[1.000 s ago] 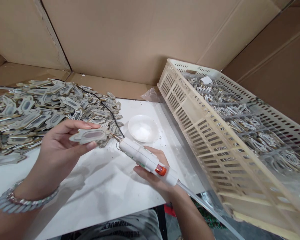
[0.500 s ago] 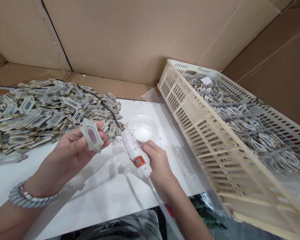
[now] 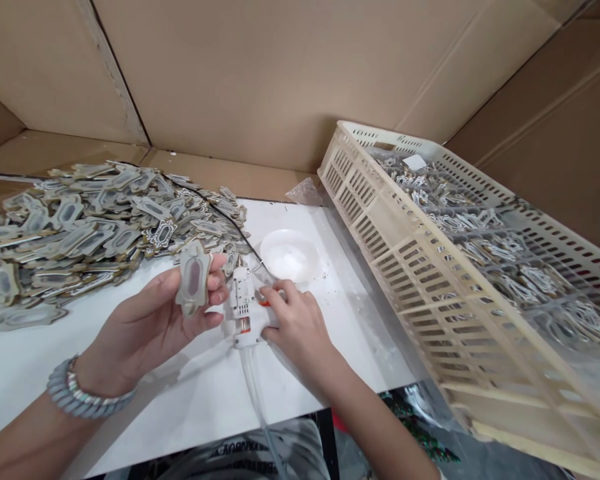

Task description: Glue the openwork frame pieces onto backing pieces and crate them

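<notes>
My left hand (image 3: 155,320) pinches a small ornate frame-shaped plaque (image 3: 193,279) between thumb and fingers, its pale face with a darker oblong centre turned toward me. Beside it is a white hot glue gun (image 3: 243,303), its side facing up and its nozzle pointing away, low over the white tabletop. My right hand (image 3: 300,327) is closed around the gun's handle, with fingers by the orange trigger. The hand covers most of the handle. A clear glue stick (image 3: 255,390) trails from the gun's back end toward me.
A large heap of similar plaques (image 3: 95,227) covers the left of the white table (image 3: 180,400). A shallow white dish (image 3: 290,253) sits beyond the gun, near a dark cord (image 3: 225,217). A cream plastic crate (image 3: 410,267) with bagged pieces stands right. Cardboard walls (image 3: 250,80) enclose the back.
The glue gun has turned and come down to the left, its side now facing up. My left hand has shifted slightly right and tilted the plaque more upright.
</notes>
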Motion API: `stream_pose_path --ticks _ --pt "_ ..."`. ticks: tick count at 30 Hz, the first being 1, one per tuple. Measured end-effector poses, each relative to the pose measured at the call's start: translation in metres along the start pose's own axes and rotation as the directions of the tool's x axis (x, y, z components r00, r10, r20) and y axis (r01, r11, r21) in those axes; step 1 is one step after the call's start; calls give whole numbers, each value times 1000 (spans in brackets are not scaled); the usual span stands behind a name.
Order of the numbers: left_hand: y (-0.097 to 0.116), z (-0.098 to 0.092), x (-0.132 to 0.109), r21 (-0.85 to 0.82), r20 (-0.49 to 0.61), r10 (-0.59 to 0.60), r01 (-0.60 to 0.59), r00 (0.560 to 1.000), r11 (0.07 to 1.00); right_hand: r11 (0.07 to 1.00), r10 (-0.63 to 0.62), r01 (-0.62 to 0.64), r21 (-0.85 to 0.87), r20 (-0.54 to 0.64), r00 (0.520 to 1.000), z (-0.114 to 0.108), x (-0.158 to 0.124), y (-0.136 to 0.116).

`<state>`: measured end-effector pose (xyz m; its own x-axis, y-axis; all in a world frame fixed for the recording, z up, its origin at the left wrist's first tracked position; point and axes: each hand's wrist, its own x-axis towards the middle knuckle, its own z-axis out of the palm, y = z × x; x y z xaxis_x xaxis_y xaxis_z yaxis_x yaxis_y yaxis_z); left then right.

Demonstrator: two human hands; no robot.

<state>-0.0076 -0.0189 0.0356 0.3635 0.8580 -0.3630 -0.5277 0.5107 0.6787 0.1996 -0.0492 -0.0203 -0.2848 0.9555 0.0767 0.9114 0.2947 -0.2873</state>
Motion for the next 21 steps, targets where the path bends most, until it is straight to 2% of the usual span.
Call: stream_pose_path --ticks 6,11,13,15,18,21 --pt "-5 -2 -1 -71 23 -154 155 988 985 992 -21 17 128 24 999 -3 6 0" --pt "-12 -6 0 -165 136 -259 280 956 946 986 -78 77 145 3 997 -17 1 5" --pt "-13 -6 -1 -173 188 -288 321 939 931 983 -76 86 161 -67 995 -28 -3 7" --pt "-13 -4 -3 -162 239 -310 352 920 922 960 -77 129 249 -208 975 -42 -6 8" --pt "-14 -1 -5 -123 296 -327 376 897 918 846 -116 306 436 -410 905 -63 -2 4" --pt "-16 2 -5 -107 344 -332 388 878 916 726 -172 423 542 -452 875 -79 8 -2"
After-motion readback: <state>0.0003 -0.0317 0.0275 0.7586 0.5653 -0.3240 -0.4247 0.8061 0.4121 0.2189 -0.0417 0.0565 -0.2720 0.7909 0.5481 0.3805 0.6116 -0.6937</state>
